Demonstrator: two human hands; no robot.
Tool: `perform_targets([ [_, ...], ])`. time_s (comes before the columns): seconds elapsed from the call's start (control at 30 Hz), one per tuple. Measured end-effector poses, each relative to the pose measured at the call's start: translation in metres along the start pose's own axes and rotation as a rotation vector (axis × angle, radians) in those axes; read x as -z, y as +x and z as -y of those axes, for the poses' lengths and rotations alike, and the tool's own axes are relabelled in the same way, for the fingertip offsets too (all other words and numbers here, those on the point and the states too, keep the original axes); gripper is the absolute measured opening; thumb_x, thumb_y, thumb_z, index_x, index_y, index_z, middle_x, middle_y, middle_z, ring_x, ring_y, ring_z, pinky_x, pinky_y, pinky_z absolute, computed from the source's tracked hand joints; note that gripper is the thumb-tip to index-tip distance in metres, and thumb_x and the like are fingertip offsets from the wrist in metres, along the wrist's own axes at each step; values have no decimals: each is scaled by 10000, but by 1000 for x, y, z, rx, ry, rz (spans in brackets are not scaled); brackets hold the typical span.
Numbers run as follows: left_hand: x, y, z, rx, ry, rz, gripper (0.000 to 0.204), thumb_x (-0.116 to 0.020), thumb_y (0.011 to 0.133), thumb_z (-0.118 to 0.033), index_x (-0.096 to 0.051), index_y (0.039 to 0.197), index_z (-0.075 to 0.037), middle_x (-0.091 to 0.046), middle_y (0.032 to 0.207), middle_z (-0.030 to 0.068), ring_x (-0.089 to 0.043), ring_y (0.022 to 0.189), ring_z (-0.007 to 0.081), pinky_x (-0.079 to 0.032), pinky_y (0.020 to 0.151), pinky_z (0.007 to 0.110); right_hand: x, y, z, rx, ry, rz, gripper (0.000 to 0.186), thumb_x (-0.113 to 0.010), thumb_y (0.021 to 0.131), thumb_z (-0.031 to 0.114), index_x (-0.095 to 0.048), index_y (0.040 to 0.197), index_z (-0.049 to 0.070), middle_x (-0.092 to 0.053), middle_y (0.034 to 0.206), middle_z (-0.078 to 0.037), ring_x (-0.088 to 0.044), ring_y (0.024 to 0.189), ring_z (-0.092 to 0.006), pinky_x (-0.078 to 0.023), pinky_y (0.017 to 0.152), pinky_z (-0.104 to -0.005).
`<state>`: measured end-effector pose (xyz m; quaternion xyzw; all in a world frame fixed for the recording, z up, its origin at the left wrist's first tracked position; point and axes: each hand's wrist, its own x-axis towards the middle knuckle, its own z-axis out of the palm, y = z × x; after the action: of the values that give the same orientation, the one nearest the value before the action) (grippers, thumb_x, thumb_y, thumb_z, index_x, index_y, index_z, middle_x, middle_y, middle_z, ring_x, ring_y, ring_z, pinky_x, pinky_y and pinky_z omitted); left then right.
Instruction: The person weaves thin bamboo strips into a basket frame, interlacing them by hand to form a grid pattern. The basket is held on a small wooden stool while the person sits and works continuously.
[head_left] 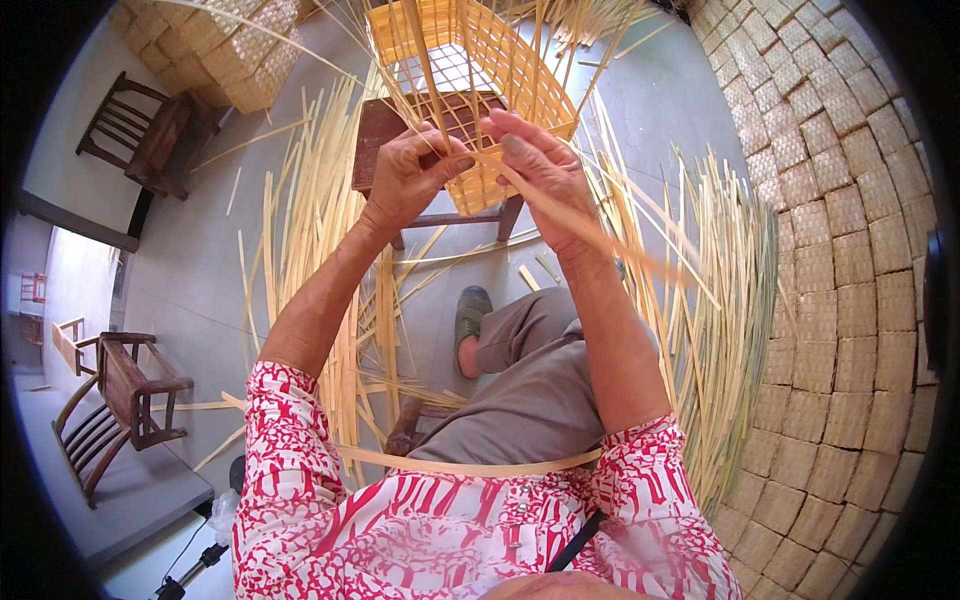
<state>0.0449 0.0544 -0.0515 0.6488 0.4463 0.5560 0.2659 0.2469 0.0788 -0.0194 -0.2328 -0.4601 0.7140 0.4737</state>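
A partly woven basket (530, 75) of yellow bamboo strips stands in front of me, with long loose uprights rising from it. My left hand (410, 175) is at its near side, thumb and fingers pinched on the strips at the rim. Just to the right, my right hand (545, 170) is closed around a flat pale bamboo strip (590, 232). That strip runs from between the two hands, past my right wrist, and its free end is blurred. Beneath the basket is a dark red wooden stool (377, 135), partly hidden by my left hand and the weave.
Long split bamboo strips lie in heaps left (310, 200) and right (715, 290) on the grey floor. Stacked woven blocks (830, 270) line the right side. Wooden chairs stand at the upper left (165, 135) and lower left (125, 385). One strip (470, 463) crosses my lap.
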Motion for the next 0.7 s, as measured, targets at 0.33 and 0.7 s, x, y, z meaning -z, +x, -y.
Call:
perform_targets([
  [0.33,-9,12,3,-24,-18,-3,117,-796,862,-101,-736,898,-7,-620,807,18,-561,712,69,-473,620,234,-23,-1,6,376,-724,-52,662,-733,869,93,-465,1467,0,-604,1306,-181,-600,1018,-225,-495,930,-333],
  [0.7,-5,8,3,-1,43,45,114,-787,869,-88,-733,917,0,-636,886,23,-624,808,98,-544,711,255,-34,-22,-10,284,-198,-300,201,-686,980,233,-586,942,63,-574,850,22,-530,775,-32,-468,673,-217],
])
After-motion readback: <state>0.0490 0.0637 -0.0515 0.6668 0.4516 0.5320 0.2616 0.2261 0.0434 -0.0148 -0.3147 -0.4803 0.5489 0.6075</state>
